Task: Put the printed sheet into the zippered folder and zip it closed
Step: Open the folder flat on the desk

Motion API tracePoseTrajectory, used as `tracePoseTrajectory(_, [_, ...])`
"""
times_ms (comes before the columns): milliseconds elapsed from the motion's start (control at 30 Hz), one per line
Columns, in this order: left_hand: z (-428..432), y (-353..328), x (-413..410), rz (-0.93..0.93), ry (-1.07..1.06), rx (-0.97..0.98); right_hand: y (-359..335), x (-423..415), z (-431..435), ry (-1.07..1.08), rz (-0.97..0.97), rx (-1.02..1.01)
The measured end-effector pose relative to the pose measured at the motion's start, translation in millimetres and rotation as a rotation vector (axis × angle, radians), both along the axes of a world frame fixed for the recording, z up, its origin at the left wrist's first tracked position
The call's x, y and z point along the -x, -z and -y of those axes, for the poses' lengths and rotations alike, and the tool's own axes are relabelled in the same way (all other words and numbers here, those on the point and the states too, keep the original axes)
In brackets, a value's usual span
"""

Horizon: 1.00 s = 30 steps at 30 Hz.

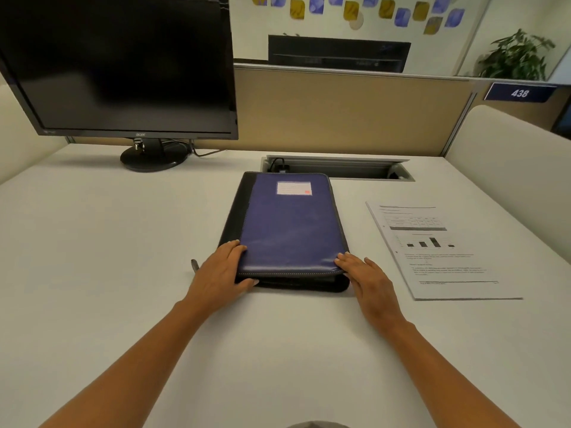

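Note:
A blue zippered folder (289, 223) with a black spine and a pale label lies closed on the white desk (123, 257), in the middle. My left hand (221, 271) grips its near left corner, thumb under the front edge and fingers on the cover. Resting flat at the near right corner is my right hand (366, 278), fingertips touching the cover. The printed sheet (438, 251), with a table, a bar chart and text, lies flat on the desk to the right of the folder, apart from both hands.
A black monitor (120, 66) on a round stand fills the back left. An open cable tray (338, 168) sits in the desk just behind the folder. A small dark object (195, 264) lies by my left hand. Beige partitions (340, 112) wall the desk.

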<state>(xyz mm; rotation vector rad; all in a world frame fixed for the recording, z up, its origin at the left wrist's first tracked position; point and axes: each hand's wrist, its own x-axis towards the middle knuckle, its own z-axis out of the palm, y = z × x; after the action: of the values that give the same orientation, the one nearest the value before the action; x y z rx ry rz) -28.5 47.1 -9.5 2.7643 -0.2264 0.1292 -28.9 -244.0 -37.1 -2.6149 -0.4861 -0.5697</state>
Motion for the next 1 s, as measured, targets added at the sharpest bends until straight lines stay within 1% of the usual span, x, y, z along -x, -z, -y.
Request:
tracePoseTrajectory(133, [12.2,-5.2,5.0,0.018,-0.058,0.006,-18.7,3.1,10.4,0.022,0.137,-0.070])
tracePoseTrajectory(267, [24.4,-9.5,18.0,0.061,-0.186,0.157,-49.4,-2.6,6.1,0.000,0.241,-0.148])
tracePoseTrajectory(367, [28.7,-10.8,25.7,0.097,-0.217,0.243,-71.6,-6.4,-5.4,-0.063,0.290,-0.175])
tracePoseTrajectory(433, [28.8,-11.2,27.5,0.129,-0.211,0.304,-86.3,-9.6,-18.5,-0.094,0.322,-0.258])
tracePoseTrajectory(500, [29.0,-10.7,29.1,0.154,-0.218,0.377,-97.8,-12.4,-34.2,-0.096,0.367,-0.396])
tracePoseTrajectory(567, [29.5,-9.6,31.6,0.177,-0.247,0.464,-102.8,-11.8,-48.6,-0.086,0.365,-0.523])
tracePoseTrajectory(633, [29.7,-10.1,35.1,0.184,-0.298,0.583,-99.2,-9.9,-55.6,-0.084,0.247,-0.575])
tracePoseTrajectory(667, [29.3,-10.3,36.0,0.179,-0.329,0.643,-92.4,-9.3,-56.2,-0.071,0.129,-0.555])
tracePoseTrajectory(767, [24.5,-10.8,37.9,0.152,-0.435,0.797,-54.7,-9.5,-49.3,-0.021,-0.272,-0.372])
tracePoseTrajectory(833, [19.9,-11.0,38.2,0.124,-0.502,0.845,-28.6,-9.2,-43.0,0.001,-0.442,-0.240])
tracePoseTrajectory(933, [13.1,-11.3,38.9,0.111,-0.572,0.858,-7.2,-10.4,-37.3,0.039,-0.526,0.002])
tracePoseTrajectory(1000, [9.8,-11.1,39.7,0.112,-0.593,0.874,-5.1,-10.2,-36.6,0.042,-0.537,0.056])
